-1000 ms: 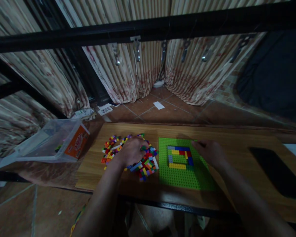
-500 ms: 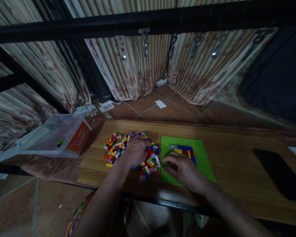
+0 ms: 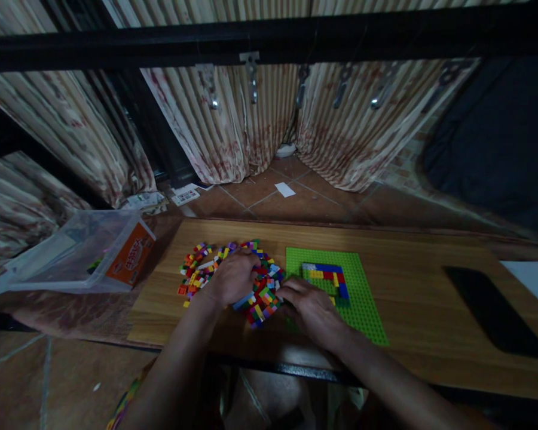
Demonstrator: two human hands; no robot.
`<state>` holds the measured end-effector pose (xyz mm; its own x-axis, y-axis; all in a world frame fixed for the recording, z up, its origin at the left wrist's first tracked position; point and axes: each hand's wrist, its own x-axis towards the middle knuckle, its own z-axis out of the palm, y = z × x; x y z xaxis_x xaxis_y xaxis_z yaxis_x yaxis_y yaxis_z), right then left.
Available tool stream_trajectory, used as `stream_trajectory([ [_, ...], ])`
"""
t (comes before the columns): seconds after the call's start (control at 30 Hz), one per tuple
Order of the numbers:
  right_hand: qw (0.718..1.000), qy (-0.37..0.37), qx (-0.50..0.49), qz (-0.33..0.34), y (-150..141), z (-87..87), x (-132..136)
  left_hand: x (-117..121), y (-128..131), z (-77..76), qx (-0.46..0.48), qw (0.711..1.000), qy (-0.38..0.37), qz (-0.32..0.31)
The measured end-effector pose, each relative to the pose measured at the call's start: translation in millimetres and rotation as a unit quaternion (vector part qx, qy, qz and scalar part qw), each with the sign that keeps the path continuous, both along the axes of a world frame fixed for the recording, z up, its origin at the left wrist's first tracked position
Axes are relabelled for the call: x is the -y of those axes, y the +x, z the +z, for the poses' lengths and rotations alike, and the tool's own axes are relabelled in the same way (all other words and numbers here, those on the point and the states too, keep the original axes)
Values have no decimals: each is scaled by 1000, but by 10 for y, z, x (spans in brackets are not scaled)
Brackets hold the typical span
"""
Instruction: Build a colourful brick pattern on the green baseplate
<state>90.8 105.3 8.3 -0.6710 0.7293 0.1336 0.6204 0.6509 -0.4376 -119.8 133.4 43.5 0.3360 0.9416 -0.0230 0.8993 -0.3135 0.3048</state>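
Observation:
A loose pile of small colourful building bricks [image 3: 265, 298] lies on the wooden table. My left hand [image 3: 234, 276] is over the middle of this pile, its fingers bent down among the bricks and its fingertips hidden. At the pile's right edge, my right hand [image 3: 312, 310] has its fingers drawn together, and whatever may be between them is too small to make out. Beside the pile lies a green studded baseplate [image 3: 365, 304], its lower left part covered by my right hand. On it stands a frame of blue, red, yellow and grey bricks [image 3: 332, 269], partly hidden by that hand.
A clear plastic box [image 3: 89, 239] with an orange label lies left of the wooden table [image 3: 412, 286]. A flat black object [image 3: 495, 313] rests on the table's right side, near a white sheet [image 3: 531, 280]. Striped curtains [image 3: 269, 119] hang behind a dark metal bar.
My right hand has moved left from above the baseplate to the pile's edge, uncovering more of the brick frame. My left hand stays over the pile. The camera view has shifted slightly.

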Motion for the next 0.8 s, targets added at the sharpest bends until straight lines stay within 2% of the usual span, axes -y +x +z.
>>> stream_trajectory([
  [0.23,998,64,0,12,-18,-110,-7,-20,-13,36,-4,1000,-30,5],
  [0.43,998,56,-24,-6,-38,-97,34,-29,-5,76,-14,999,-44,18],
  [0.63,998,63,-10,-22,-78,-109,10,-13,8,113,89,993,-73,24],
  [0.8,997,61,-4,-51,-113,-139,19,-18,41,35,187,978,-86,25],
])
